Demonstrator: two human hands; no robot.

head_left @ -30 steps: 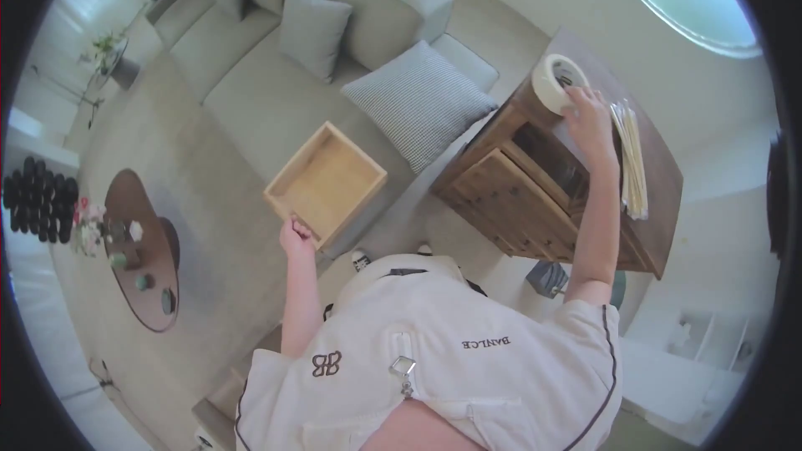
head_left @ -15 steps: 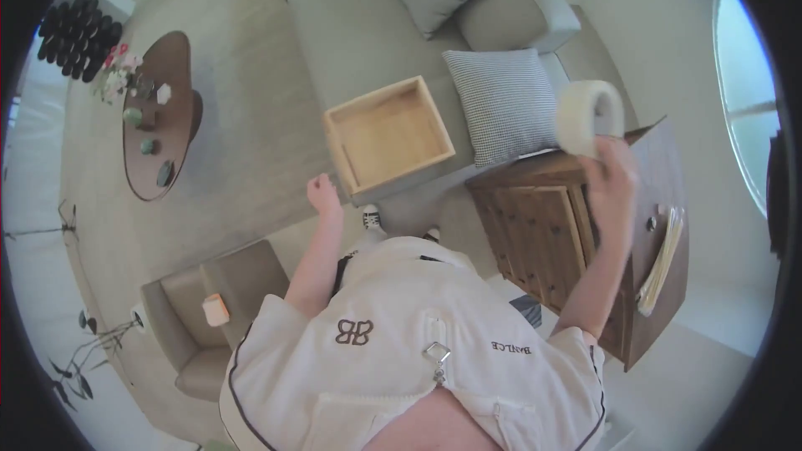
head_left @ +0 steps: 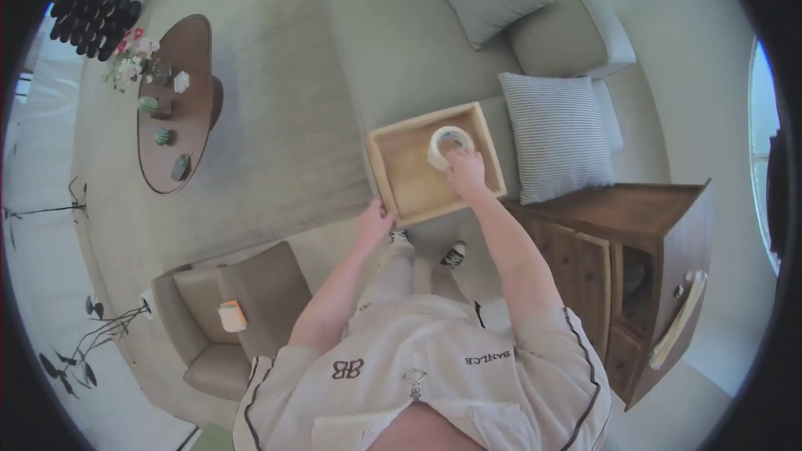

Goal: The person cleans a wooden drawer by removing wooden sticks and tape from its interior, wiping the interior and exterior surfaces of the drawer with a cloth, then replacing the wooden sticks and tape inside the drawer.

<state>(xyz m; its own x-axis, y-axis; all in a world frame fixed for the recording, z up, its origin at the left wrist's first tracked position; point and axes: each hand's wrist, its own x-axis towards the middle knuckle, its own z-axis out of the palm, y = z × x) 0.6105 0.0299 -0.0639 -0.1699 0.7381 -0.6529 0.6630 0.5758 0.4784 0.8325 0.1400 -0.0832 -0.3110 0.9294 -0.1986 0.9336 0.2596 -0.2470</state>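
Note:
A shallow wooden tray (head_left: pixel 409 188) rests on the grey sofa. Inside it, toward the right side, is a roll of whitish tape (head_left: pixel 436 150). My right hand (head_left: pixel 466 174) reaches over the tray's near edge with its fingers closed on the roll's near side. At the tray's near left corner is my left hand (head_left: pixel 376 221), its fingers bent against the outer edge; whether they grip the rim is too small to tell.
A striped cushion (head_left: pixel 558 138) lies right of the tray on the sofa (head_left: pixel 401 42). A wooden cabinet (head_left: pixel 576 263) stands at the right, an armchair (head_left: pixel 276 292) at lower left, an oval table (head_left: pixel 196 58) at upper left.
My right hand has brought the tape roll from above the cabinet, leftward, into the tray. My left hand has moved to the tray's near left corner. The view has shifted.

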